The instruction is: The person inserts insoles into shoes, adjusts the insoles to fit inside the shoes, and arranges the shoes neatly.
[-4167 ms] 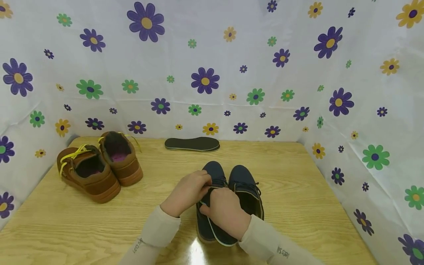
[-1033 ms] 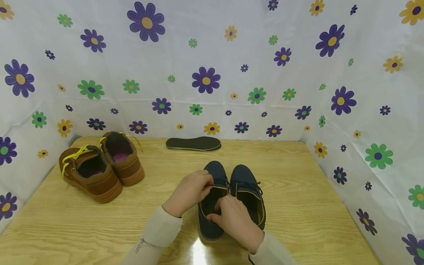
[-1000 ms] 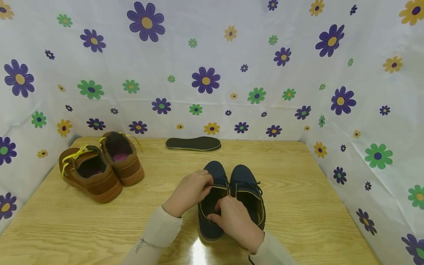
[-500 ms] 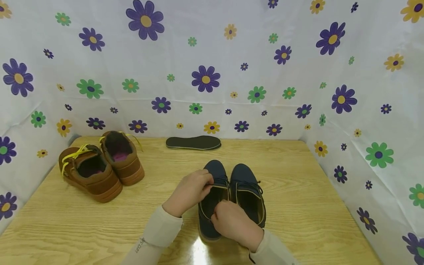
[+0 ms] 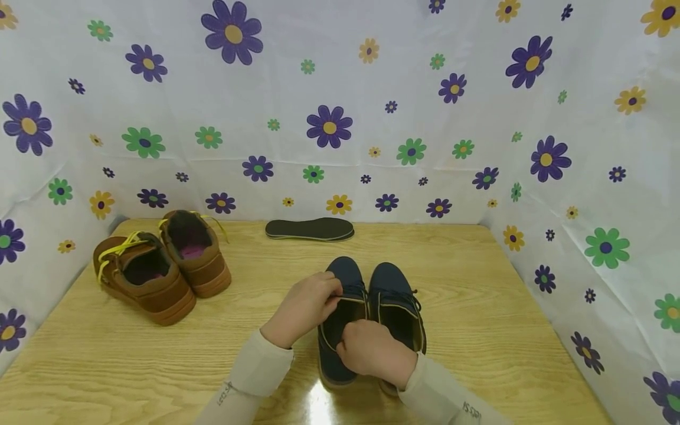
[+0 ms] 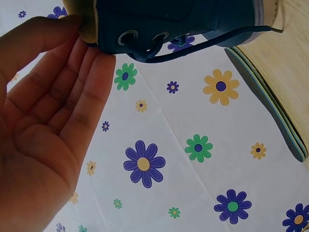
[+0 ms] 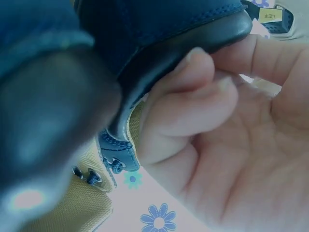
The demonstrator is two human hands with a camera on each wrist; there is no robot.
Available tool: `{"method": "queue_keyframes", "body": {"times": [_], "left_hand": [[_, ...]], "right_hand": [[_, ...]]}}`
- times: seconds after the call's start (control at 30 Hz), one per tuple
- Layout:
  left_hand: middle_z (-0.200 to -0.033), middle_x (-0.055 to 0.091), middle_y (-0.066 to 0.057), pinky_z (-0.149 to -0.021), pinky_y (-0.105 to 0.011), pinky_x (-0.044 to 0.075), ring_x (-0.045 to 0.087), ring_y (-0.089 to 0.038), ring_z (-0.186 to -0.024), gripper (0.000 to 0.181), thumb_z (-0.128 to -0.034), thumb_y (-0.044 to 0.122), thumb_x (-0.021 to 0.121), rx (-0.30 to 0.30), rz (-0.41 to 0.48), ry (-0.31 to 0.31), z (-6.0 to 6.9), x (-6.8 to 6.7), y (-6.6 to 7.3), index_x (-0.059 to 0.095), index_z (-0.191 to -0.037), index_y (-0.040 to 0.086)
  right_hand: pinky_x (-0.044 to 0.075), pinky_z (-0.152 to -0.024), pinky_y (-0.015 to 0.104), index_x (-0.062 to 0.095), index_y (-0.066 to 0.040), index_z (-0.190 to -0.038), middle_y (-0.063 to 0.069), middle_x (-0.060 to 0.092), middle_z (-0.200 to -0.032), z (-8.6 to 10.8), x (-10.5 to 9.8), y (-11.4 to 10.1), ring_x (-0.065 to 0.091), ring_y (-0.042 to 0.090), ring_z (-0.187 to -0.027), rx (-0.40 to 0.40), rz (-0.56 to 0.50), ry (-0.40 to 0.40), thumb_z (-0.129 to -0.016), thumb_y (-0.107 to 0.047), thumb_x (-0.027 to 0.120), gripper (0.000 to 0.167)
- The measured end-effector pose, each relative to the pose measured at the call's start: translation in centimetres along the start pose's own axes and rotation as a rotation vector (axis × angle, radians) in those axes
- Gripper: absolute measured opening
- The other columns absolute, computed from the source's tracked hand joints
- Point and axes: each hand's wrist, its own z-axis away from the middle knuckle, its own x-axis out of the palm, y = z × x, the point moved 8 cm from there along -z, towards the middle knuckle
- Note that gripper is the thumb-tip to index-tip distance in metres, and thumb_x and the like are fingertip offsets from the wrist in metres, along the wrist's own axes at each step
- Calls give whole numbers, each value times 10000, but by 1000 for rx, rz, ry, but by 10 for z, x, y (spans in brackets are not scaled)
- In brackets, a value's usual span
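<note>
A pair of navy lace-up shoes stands side by side, toes away from me. My left hand pinches the tongue edge of the left navy shoe; in the left wrist view, thumb and fingertips meet at that edge beside the laces. My right hand is at the same shoe's opening, its fingers curled over the padded collar in the right wrist view. The right navy shoe is partly covered by my right hand. The inside of the left shoe is dark, so its insole cannot be made out.
Two brown shoes with yellow laces stand at the left of the wooden table. Dark insoles, apparently stacked, lie at the back edge. A white flowered cloth encloses the back and sides.
Several seconds ago my right hand held an insole sticking out of the left navy shoe; it no longer shows outside. Since then the right fingers have curled in at the collar. My left hand stays put.
</note>
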Motion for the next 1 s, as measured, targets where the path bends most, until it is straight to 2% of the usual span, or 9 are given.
{"method": "queue_keyframes", "body": {"times": [0.27, 0.37, 0.5, 0.57, 0.63, 0.73, 0.8, 0.87, 1.0], "left_hand": [[-797, 574, -1, -613, -279, 500, 567, -153, -716, 123, -797, 27, 759, 1, -25, 8, -3, 0, 0, 659, -813, 97], [-800, 568, 4, -624, -283, 498, 559, -154, -728, 130, -800, 21, 752, -7, -28, 6, -3, 1, 0, 648, -811, 98], [-802, 556, 0, -629, -289, 490, 537, -157, -728, 127, -810, 18, 741, -13, -20, -11, -2, 3, 1, 634, -818, 87], [-810, 552, -5, -631, -291, 490, 532, -159, -735, 127, -810, 23, 744, -14, -23, -20, -1, 5, 2, 634, -833, 83], [-826, 546, -11, -636, -291, 490, 529, -161, -747, 133, -808, 30, 750, -9, -34, -23, -1, 6, 5, 637, -860, 76], [-860, 541, -20, -644, -284, 491, 524, -164, -771, 163, -804, 38, 758, 17, -66, 5, 0, 3, 12, 641, -914, 63], [-881, 546, -27, -644, -274, 494, 532, -167, -786, 185, -804, 37, 758, 48, -82, 54, 2, -3, 21, 647, -952, 48], [-902, 559, -42, -643, -263, 497, 541, -170, -794, 199, -806, 21, 751, 78, -70, 125, 4, -12, 34, 653, -979, 27], [-952, 594, -60, -680, -256, 504, 558, -166, -829, 217, -814, 0, 732, 111, 44, 242, 15, -26, 69, 651, -1015, 6]], "right_hand": [[378, -474, 286, 558, -113, -620, 5, 469, -592, -4, 4, 4, 429, 144, -496, -13, 46, -87, -955, -167, 536, 340], [390, -499, 282, 582, -115, -652, 1, 467, -591, -2, 7, 7, 439, 140, -500, -25, 10, -105, -969, -168, 517, 329], [466, -613, 284, 695, -85, -890, 0, 601, -743, 11, 5, 11, 565, 128, -648, -39, -105, -56, -981, -163, 498, 230], [491, -689, 289, 704, -68, -1035, 14, 664, -900, 23, -3, 14, 604, 122, -773, -53, -188, 18, -981, -150, 496, 230], [504, -720, 287, 701, -55, -1091, 27, 676, -1003, 37, -14, 18, 612, 108, -837, -75, -258, 128, -975, -127, 507, 237], [476, -639, 248, 715, -64, -1012, -7, 652, -887, 61, -35, 33, 552, 57, -699, -61, -345, 306, -967, -112, 548, 180], [437, -563, 231, 719, -89, -949, -52, 595, -773, 76, -47, 50, 481, 45, -594, 2, -382, 420, -954, -122, 589, 134], [408, -527, 229, 718, -101, -910, -77, 558, -712, 90, -55, 71, 436, 47, -551, 112, -407, 519, -942, -148, 621, 113], [466, -562, 270, 718, -66, -938, -41, 624, -718, 104, -53, 110, 530, 95, -589, 317, -443, 619, -940, -182, 630, 146]]}}
